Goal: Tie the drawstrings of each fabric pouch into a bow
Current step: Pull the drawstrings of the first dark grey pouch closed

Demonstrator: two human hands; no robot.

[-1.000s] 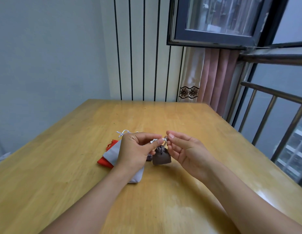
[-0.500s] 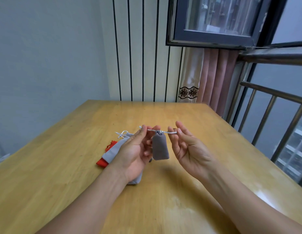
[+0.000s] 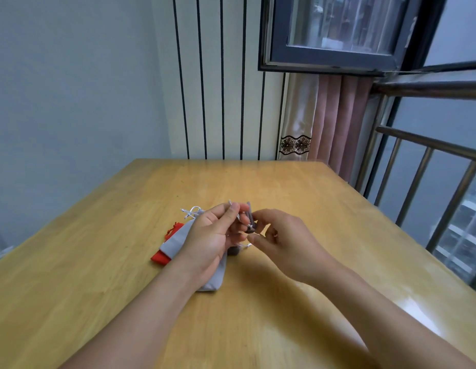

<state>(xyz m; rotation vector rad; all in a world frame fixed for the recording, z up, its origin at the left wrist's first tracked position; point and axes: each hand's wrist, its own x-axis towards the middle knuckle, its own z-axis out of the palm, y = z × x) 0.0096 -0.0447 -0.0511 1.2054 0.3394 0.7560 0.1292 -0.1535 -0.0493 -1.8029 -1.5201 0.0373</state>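
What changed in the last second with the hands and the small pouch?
The hands, which had stretched the drawstring apart with the small pouch hanging between them, have closed together around it. The grey pouch and red pouch stayed on the table.

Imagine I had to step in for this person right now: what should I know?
Left hand: pinching the small dark grey pouch and its white drawstring, held above the table.
Right hand: fingers curled by the pouch; its grip is unclear.
Light grey pouch lies on the table over a red pouch; its cord looks knotted.
Left to do: a bow on the held pouch. The red pouch's cord is too small to judge.
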